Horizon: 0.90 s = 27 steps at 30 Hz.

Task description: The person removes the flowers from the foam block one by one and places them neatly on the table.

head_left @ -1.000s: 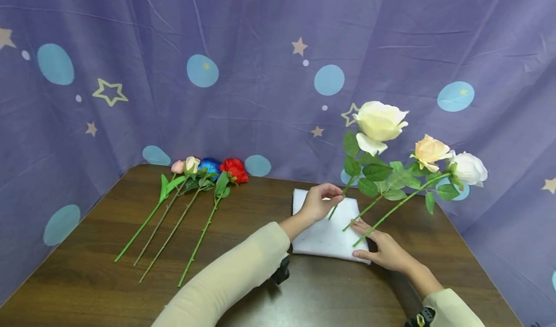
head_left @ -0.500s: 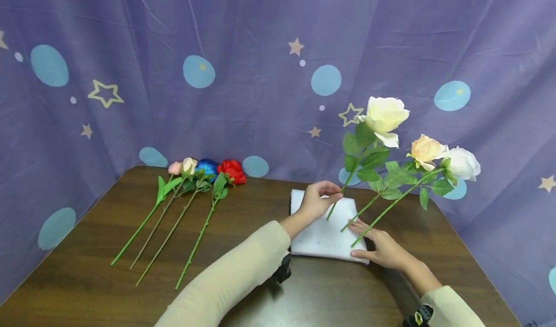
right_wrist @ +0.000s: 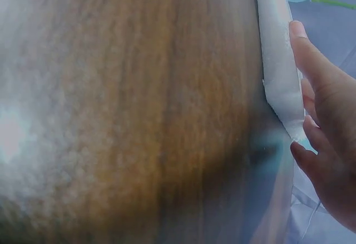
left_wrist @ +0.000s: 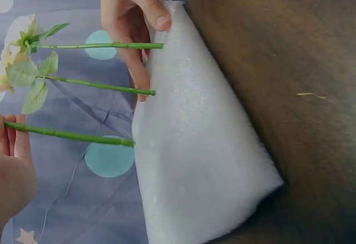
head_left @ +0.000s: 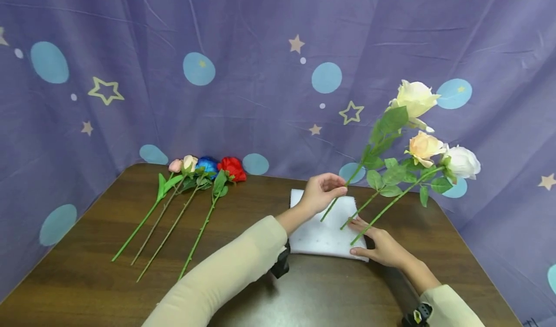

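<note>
Your left hand point(head_left: 320, 195) pinches the pale yellow rose point(head_left: 414, 98) by its stem point(left_wrist: 72, 136)

Your left thumb and fingertips close on the stem, right of centre in the head view. The bloom leans away from them toward the upper right, and the stem's lower end reaches the white pad point(head_left: 319, 242); whether it is sunk in, you cannot tell from here. Your right hand point(head_left: 384, 249) rests at the pad's right edge, fingers spread and thumb apart, the thumb by the near corner. Just beside those fingertips, a peach rose point(head_left: 423, 147) and a white rose point(head_left: 463, 163) lean up from the pad, their blooms close together at the right of the frame, below the pale yellow one. Your left sleeve point(head_left: 239, 265) and right sleeve point(head_left: 451, 308) come in from the bottom of the frame. The pad lies on the brown wooden table point(head_left: 256, 211). At the left of the frame, four flowers lie on the wood, heads toward the far edge and stems running to the lower left: a pink bud point(head_left: 175, 166), a cream rose point(head_left: 189, 163), a blue rose point(head_left: 207, 164) and a red rose point(head_left: 232, 168). Behind everything hangs a purple curtain point(head_left: 256, 80) with blue ovals and stars
</note>
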{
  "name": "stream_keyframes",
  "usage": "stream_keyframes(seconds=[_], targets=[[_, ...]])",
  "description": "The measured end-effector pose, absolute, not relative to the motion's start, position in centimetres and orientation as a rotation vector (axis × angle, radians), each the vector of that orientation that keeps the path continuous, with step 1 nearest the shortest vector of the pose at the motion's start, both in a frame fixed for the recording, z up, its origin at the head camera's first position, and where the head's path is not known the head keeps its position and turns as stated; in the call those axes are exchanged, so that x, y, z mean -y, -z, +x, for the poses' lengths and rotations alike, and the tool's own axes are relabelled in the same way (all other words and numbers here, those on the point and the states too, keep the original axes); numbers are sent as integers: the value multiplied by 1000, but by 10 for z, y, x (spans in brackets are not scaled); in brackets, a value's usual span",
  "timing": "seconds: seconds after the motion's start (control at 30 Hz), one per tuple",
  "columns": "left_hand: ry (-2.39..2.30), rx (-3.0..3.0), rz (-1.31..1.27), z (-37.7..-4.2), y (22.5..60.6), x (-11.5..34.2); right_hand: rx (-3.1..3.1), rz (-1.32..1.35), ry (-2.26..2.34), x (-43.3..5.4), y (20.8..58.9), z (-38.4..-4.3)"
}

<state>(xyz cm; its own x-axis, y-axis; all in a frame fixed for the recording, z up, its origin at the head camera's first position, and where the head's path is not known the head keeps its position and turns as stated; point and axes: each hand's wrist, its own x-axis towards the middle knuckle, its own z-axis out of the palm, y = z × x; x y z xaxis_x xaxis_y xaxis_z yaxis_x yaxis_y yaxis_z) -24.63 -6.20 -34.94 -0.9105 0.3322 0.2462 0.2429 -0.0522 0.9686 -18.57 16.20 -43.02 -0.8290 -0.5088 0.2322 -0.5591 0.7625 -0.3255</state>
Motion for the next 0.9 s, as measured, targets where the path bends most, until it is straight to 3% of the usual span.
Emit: stream_keyframes(seconds=[0.3, 0.9], targets=[[-2322, -1749, 474, -241, 351, 79, 2827, 859, -573, -161, 431, -186], [-2116, -1633, 303, -233, 374, 113, 2783, 866, -621, -163, 433, -184]])
